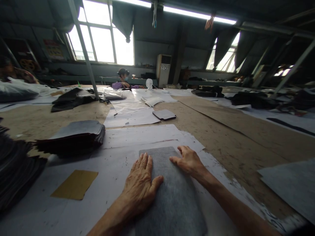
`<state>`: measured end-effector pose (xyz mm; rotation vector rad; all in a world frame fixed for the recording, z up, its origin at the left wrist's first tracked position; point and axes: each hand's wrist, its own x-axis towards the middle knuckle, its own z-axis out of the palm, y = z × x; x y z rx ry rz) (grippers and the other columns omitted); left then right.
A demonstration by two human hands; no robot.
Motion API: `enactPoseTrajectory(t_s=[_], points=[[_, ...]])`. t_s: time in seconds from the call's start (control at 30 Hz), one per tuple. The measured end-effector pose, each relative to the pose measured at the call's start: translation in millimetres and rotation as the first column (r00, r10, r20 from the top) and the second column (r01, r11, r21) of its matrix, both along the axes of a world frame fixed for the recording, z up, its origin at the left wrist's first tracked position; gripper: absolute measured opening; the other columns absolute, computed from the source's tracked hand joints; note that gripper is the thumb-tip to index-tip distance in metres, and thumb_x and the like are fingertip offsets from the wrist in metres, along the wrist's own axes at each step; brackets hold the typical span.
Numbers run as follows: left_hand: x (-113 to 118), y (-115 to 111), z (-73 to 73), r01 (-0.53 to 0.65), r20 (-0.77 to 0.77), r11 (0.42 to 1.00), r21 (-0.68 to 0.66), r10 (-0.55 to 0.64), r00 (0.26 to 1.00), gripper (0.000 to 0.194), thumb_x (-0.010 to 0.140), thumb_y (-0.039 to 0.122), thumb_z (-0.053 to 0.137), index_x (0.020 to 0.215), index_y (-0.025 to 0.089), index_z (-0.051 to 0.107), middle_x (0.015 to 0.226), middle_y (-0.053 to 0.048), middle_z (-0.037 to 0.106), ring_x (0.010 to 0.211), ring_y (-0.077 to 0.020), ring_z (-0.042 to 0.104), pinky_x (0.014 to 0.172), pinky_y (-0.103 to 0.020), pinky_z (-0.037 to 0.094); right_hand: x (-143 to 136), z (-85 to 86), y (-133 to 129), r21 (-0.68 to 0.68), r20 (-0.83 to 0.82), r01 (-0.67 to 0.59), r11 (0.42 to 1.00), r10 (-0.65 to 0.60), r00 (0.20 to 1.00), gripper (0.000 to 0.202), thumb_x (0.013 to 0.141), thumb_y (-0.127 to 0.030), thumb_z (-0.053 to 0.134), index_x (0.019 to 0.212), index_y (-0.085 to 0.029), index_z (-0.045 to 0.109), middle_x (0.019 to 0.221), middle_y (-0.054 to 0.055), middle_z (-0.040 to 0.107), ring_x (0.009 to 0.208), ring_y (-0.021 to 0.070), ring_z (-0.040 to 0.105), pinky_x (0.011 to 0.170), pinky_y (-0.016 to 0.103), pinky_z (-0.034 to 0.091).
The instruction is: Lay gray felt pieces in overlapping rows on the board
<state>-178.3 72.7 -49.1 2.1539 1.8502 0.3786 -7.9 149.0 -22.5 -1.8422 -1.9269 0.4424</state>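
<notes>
A long grey fabric panel (pixel 172 196) with rounded corners lies flat on white paper (pixel 123 137) in front of me. My left hand (pixel 141 182) rests palm down on its left edge, fingers stretched forward and thumb out over the cloth. At the far right edge of the panel is my right hand (pixel 188 160), thumb and fingers apart, its fingertips at or just over the cloth. Neither hand grips anything. A tan card piece (pixel 75 184) lies to the left of my left hand.
Stacked cut fabric pieces (pixel 73 136) stand at left, beside a taller dark stack (pixel 17 173). Further off lie a small grey pile (pixel 164 114) and a white fan (pixel 149 84). A person (pixel 123 79) sits across the table. A grey sheet (pixel 292 183) lies at right.
</notes>
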Motion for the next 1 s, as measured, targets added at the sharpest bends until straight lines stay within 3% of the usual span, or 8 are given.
enactPoseTrajectory(t_s=[0.1,0.27,0.53,0.6,0.7,0.77,0.87,1.0], points=[[-0.5,0.7,-0.5,0.001,0.012,1.000,0.002,-0.001,1.000,0.072,0.083,0.054,0.026,0.137,0.008,0.019,0.145,-0.015,0.012,0.134,-0.0253,0.007,0.109,-0.041,0.011,-5.3,7.7,22.5,-0.077,-0.013,0.044,0.996,-0.045,0.999,0.044,0.051,-0.037,0.071,0.085,-0.009,0.064,0.089,0.017,0.065,0.089,0.0337,0.058,0.071,0.037,0.045],[-1.2,1.1,-2.6,0.001,0.040,1.000,0.030,-0.003,0.999,0.072,0.082,0.054,0.029,0.137,0.008,0.020,0.145,-0.015,0.013,0.135,-0.0253,0.007,0.109,-0.041,0.011,-2.2,12.6,32.6,-0.290,-0.216,-0.057,0.955,-0.007,0.976,0.034,0.046,-0.046,0.074,0.049,-0.016,0.058,0.054,0.006,0.061,0.060,0.0234,0.060,0.048,0.028,0.042],[-4.7,-0.9,-10.8,-0.083,0.310,0.993,0.078,0.055,0.949,0.079,0.076,0.050,0.048,0.139,0.013,0.016,0.148,-0.012,0.005,0.136,-0.0237,0.004,0.110,-0.040,0.009,-4.0,-9.4,5.0,-0.144,-0.658,-0.214,0.966,0.067,0.750,0.042,0.057,-0.023,0.065,0.097,-0.017,0.058,0.079,0.001,0.068,0.067,0.0175,0.061,0.056,0.025,0.048],[-7.2,2.4,-12.5,-0.186,0.535,0.980,0.071,0.120,0.836,0.089,0.070,0.044,0.059,0.140,0.014,0.013,0.148,-0.011,0.011,0.135,-0.0234,0.010,0.110,-0.038,0.012,-1.9,-14.8,3.2,-0.063,-0.725,-0.214,0.975,0.103,0.681,0.041,0.056,-0.023,0.065,0.097,-0.018,0.058,0.080,0.000,0.067,0.070,0.0168,0.061,0.060,0.025,0.048],[-15.0,11.5,-10.2,-0.338,0.864,0.937,-0.091,0.243,0.441,0.089,0.067,0.042,0.065,0.137,0.014,0.018,0.142,-0.014,0.028,0.128,-0.0223,0.030,0.105,-0.033,0.027,2.6,-18.9,4.2,0.059,-0.787,-0.175,0.983,0.153,0.597,0.037,0.053,-0.024,0.067,0.089,-0.018,0.059,0.080,-0.002,0.065,0.071,0.0152,0.058,0.067,0.025,0.047],[-22.1,18.5,-3.1,-0.334,0.916,0.925,-0.182,0.283,0.284,0.073,0.071,0.046,0.059,0.128,0.011,0.032,0.131,-0.017,0.043,0.115,-0.0221,0.046,0.095,-0.031,0.038,4.2,-18.9,4.7,0.112,-0.804,-0.134,0.985,0.169,0.570,0.031,0.052,-0.023,0.068,0.081,-0.018,0.059,0.074,-0.003,0.064,0.069,0.0145,0.055,0.068,0.026,0.045],[-30.2,28.7,13.6,-0.235,0.904,0.942,-0.240,0.305,0.301,0.049,0.072,0.050,0.057,0.100,0.010,0.057,0.101,-0.015,0.063,0.086,-0.0207,0.062,0.074,-0.030,0.048,3.7,-16.1,2.3,0.140,-0.820,-0.092,0.986,0.167,0.548,0.024,0.051,-0.023,0.069,0.072,-0.019,0.058,0.068,-0.005,0.061,0.067,0.0142,0.054,0.069,0.026,0.044],[-28.6,44.0,28.3,-0.170,0.895,0.948,-0.268,0.310,0.320,0.034,0.063,0.041,0.067,0.075,0.010,0.065,0.068,-0.006,0.066,0.054,-0.0131,0.058,0.050,-0.023,0.043,3.1,-11.0,-0.6,0.070,-0.863,-0.100,0.992,0.111,0.493,0.030,0.053,-0.022,0.070,0.080,-0.019,0.059,0.074,-0.002,0.065,0.069,0.0163,0.058,0.066,0.027,0.047]])
